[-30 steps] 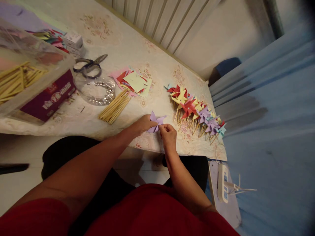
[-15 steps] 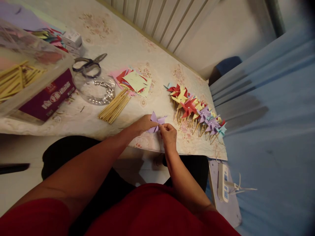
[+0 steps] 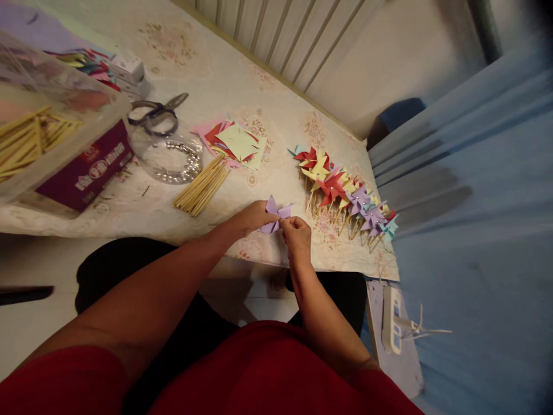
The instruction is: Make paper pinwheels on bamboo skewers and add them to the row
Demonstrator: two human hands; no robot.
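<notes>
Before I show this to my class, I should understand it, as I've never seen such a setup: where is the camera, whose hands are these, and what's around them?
There is no machine here. One camera, worn on a person's head, looks forward and down at their own bare hands. The left hand holds a purple paper pinwheel by one side; the right hand pinches it near its middle. Anything smaller between those fingertips is too small to see.

On the flowered tablecloth, left to right, lie a clear box of sticks, scissors, a bundle of sticks, cut paper sheets and a row of colourful pinwheels.
</notes>
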